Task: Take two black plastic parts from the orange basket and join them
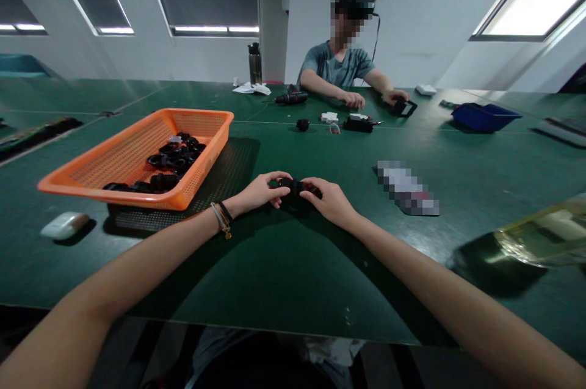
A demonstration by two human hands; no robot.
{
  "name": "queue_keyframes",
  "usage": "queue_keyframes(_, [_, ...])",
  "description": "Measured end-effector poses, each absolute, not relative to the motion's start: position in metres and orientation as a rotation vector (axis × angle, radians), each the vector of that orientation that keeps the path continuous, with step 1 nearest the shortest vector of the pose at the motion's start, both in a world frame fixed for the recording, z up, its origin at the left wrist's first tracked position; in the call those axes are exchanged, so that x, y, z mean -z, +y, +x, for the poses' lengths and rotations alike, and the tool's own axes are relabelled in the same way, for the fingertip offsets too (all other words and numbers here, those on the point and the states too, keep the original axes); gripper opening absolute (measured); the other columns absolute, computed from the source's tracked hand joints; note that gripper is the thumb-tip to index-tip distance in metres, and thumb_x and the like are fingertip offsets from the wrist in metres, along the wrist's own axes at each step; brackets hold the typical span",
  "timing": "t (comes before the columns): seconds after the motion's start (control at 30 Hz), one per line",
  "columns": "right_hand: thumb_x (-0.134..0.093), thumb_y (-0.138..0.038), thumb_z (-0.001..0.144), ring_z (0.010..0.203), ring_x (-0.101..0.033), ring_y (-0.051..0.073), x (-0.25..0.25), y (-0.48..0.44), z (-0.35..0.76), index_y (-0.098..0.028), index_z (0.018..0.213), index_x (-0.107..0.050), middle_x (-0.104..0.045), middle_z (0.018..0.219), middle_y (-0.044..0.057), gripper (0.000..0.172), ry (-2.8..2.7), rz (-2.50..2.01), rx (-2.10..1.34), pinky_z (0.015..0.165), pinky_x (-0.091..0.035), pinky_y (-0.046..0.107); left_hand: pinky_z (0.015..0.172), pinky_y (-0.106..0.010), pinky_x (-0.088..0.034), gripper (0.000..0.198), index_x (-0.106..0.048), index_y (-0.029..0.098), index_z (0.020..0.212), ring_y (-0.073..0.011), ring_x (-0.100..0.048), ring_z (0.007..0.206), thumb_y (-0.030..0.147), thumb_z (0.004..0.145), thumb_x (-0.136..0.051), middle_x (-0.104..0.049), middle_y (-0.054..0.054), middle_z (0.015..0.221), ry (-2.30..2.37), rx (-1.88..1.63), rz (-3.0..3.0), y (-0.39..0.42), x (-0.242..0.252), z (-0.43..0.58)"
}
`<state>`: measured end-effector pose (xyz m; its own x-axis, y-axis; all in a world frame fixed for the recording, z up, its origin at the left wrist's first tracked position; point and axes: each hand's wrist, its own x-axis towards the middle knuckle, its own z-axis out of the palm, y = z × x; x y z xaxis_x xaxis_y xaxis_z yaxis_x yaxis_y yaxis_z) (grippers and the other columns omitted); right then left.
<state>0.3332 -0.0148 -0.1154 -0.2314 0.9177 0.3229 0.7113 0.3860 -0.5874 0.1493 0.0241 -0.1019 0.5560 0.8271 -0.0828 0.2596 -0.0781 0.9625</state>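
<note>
Between my two hands is a small black plastic part, held just over the green table. Its exact kind is hard to make out, as fingers cover both ends. My left hand pinches its left side, thumb below and index finger on top. On the other side, my right hand grips it with thumb and curled fingers. Left of my hands stands an orange perforated basket. Several black round parts lie inside it, looking much like the one I hold.
A white case lies front left. At right are a blurred flat item, a bottle of yellowish liquid and a blue tray. Opposite sits a co-worker handling a black frame, near a power drill and a dark bottle.
</note>
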Motion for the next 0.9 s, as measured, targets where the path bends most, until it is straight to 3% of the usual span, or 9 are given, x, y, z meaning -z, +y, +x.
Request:
queue_keyframes(0.37, [-0.052, -0.022, 0.077, 0.075, -0.059, 0.016, 0.1142, -0.0155, 0.3334, -0.017, 0.095, -0.06, -0.065, 0.086, 0.006, 0.02, -2.018, -1.388, -0.411, 0.067, -0.047, 0.03, 0.044, -0.015, -0.047, 0.037, -0.051, 0.015, 0.107, -0.0026, -0.053, 0.044, 0.018, 0.071, -0.058, -0.055, 0.001, 0.074, 0.914, -0.612, 1.621, 0.0258, 0.1044, 0.1482])
queue_keyframes(0.63, [-0.059, -0.016, 0.069, 0.075, -0.06, 0.015, 0.1177, -0.0174, 0.334, -0.019, 0.101, -0.053, -0.064, 0.082, 0.002, 0.032, -1.951, -1.272, -0.472, 0.072, -0.048, 0.031, 0.043, -0.015, -0.046, 0.036, -0.05, 0.013, 0.107, -0.0027, -0.05, 0.042, 0.014, 0.072, -0.057, -0.052, 0.004, 0.062, 0.928, -0.624, 1.577, 0.0235, 0.101, 0.1508])
queue_keyframes(0.9, [-0.059, -0.015, 0.069, 0.073, -0.06, 0.014, 0.1169, -0.0171, 0.3335, -0.019, 0.095, -0.053, -0.063, 0.078, 0.001, 0.027, -1.94, -1.278, -0.516, 0.071, -0.048, 0.031, 0.044, -0.016, -0.047, 0.037, -0.05, 0.013, 0.108, -0.0032, -0.051, 0.042, 0.014, 0.072, -0.057, -0.053, 0.004, 0.063, 0.92, -0.616, 1.585, 0.025, 0.1035, 0.15])
